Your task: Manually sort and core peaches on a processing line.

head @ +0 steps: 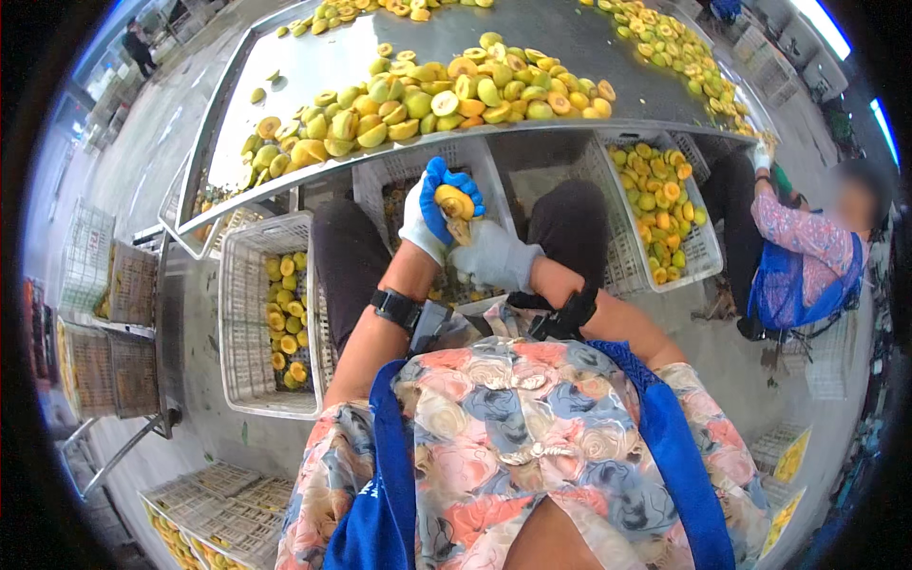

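Observation:
My left hand (427,214), in a white glove with blue-coated fingers, holds a cut yellow stone fruit (454,202) above a crate between my knees. My right hand (495,256), in a greyish-white glove, is curled just below the fruit. A brownish piece (459,231) shows at its fingertips; whether this is a pit, a tool tip or stained glove is unclear. Beneath both hands stands the grey plastic crate (496,178), with dark scraps inside. Beyond them, a heap of yellow-green fruit halves (427,100) lies along the near edge of the metal table (313,60).
Left of my legs stands a white crate (239,320) partly filled with fruit halves. Another fruit crate (702,249) is at the right. A co-worker (805,249) in a blue apron sits farther right, one gloved hand at the table rim. Stacked crates (114,363) stand far left.

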A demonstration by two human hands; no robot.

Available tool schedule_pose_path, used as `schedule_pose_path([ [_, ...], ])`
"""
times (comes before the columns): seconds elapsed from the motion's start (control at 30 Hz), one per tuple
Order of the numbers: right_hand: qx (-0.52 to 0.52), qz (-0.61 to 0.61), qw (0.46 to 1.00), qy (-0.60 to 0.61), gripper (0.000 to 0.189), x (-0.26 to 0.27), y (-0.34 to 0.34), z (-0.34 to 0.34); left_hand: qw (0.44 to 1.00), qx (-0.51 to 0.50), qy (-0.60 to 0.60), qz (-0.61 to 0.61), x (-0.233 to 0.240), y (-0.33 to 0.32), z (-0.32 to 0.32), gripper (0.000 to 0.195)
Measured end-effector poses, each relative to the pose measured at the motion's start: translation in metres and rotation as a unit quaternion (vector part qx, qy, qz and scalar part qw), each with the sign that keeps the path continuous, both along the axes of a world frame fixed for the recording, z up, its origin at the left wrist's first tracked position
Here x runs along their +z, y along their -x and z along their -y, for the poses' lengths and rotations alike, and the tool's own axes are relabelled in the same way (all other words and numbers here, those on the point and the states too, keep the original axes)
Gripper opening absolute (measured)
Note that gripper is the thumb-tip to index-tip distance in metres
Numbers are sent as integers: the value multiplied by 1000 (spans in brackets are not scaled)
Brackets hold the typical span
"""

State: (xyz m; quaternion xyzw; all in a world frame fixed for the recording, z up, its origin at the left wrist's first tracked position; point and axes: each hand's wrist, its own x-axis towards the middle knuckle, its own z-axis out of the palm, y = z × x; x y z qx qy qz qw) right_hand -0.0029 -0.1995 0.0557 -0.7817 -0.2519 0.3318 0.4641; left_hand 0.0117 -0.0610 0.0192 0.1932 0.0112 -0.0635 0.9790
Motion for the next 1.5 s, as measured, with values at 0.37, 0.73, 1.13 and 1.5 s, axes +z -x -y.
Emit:
schedule_pose_path([
  [0.37, 11, 290, 955, 60, 23, -44, -11, -50, 991, 94, 91, -21, -31, -17, -73, 28],
  [0.73, 110, 227, 912, 323, 24, -119, -54, -39, 388, 538, -728, -173, 4, 47, -280, 31],
  [1.13, 66, 109, 937, 325, 37, -114, -62, -65, 259, 13, -963, -69, -13, -99, -325, 55],
  [1.5, -59, 196, 968, 144, 29, -121, -62, -70, 805, 437, -390, -89, -21, -36, -317, 43],
])
